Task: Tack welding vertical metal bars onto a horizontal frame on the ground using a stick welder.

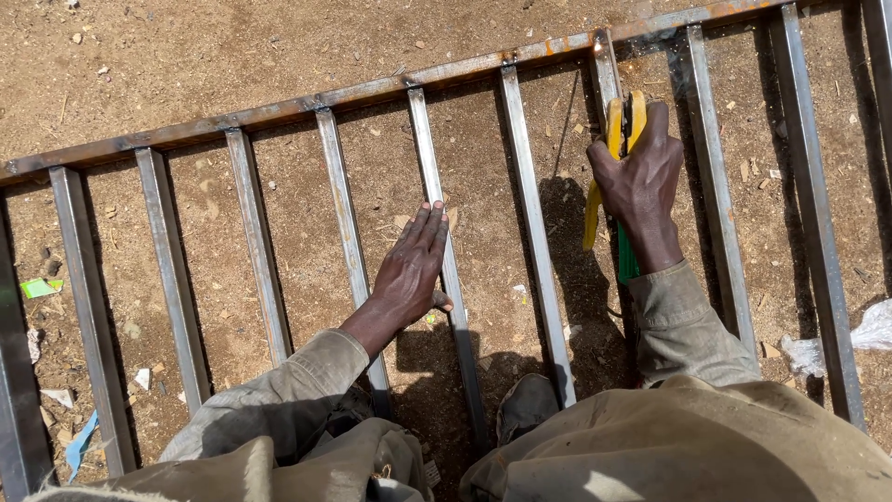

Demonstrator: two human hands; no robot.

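Metal grille (260,242) flat on bare dirt ground (232,56), a person crouched over it.

Its bars run under both hands: the left hand (409,270) lies open, fingers spread flat on the ground between two bars, holding nothing; the right hand (643,181) is closed around a yellow electrode holder (615,130), whose tip meets the top rail just beyond the knuckles.

No labels, signs or screens show. Only packaging scraps lie on the dirt ground (232,65): a crumpled clear plastic bag (850,339) at the right edge, a small green wrapper scrap (39,287) at the left edge, and a light-blue strip (82,442) lower left.
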